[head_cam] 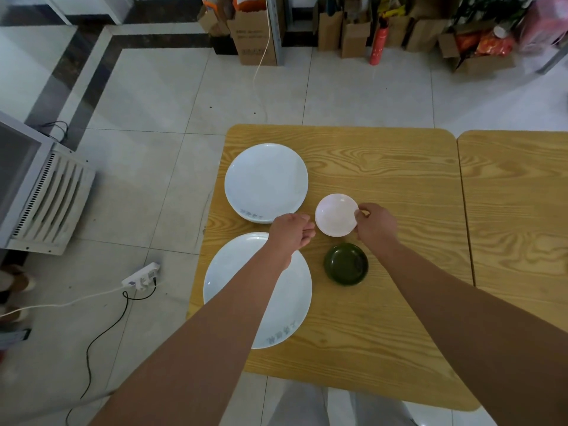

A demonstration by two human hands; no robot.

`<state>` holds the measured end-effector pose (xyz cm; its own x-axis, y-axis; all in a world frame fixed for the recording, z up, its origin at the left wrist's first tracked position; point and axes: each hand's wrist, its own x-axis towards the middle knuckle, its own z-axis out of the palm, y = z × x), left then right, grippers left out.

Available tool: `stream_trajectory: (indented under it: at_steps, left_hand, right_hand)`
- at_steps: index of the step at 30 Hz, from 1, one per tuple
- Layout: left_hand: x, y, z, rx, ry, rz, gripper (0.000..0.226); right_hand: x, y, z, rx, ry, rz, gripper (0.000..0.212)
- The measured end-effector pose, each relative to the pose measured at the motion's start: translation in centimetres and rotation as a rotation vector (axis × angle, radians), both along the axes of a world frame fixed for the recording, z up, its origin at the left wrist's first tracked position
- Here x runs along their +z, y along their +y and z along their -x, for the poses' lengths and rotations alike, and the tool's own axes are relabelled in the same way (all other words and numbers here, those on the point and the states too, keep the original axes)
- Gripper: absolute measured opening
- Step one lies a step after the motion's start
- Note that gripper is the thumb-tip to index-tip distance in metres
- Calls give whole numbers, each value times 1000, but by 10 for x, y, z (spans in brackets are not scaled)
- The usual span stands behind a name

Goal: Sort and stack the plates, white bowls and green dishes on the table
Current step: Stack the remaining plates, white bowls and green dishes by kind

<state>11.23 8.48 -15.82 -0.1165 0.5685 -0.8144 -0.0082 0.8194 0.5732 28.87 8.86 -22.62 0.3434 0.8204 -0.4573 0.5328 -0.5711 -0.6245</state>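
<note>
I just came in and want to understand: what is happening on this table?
A person is sorting dishes on a wooden table. The right hand pinches the rim of the white bowl. The left hand is curled above the near plate, holding nothing. The green dish and far plate lie untouched.

Two wooden tables stand side by side, the main table (399, 333) and a second table (516, 210) at 3 o'clock. The main table carries two large white plates, the far plate (266, 182) at 10 o'clock and the near plate (233, 272) at 8 o'clock, plus one white bowl (336, 215) at 12 o'clock and one green dish (346, 264) at centre. A second rim under the far plate may mean one more. Two hands are over it, the left hand (292, 232) and the right hand (373, 224), while the floor holds one power strip (141, 276) at 9 o'clock and one red canister (377, 46) at 12 o'clock.
</note>
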Motion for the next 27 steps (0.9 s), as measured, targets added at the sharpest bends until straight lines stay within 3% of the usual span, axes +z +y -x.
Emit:
stream_trajectory:
  at_steps: [2, 6, 14, 16, 20, 27]
  left_hand:
    - [-2, 0, 1, 4, 6, 4, 6]
    - [-4, 0, 2, -3, 9, 1, 19]
    - [3, 0, -6, -37, 19, -15, 9]
    - [6, 2, -18, -42, -10, -31, 20]
    - [20, -1, -72, -117, -89, -60, 22]
    - [31, -24, -209, -329, -60, -24, 14]
  right_hand:
    - [1, 1, 1, 42, -27, 13, 31]
    - [-1, -1, 2, 44, -47, 19, 31]
    - [6, -5, -3, -24, 16, 34, 39]
    - [13, -12, -16, -52, 21, 29, 43]
    - [31, -33, -69, -149, 13, 22, 41]
    - [58, -101, -203, -396, -5, 24, 38]
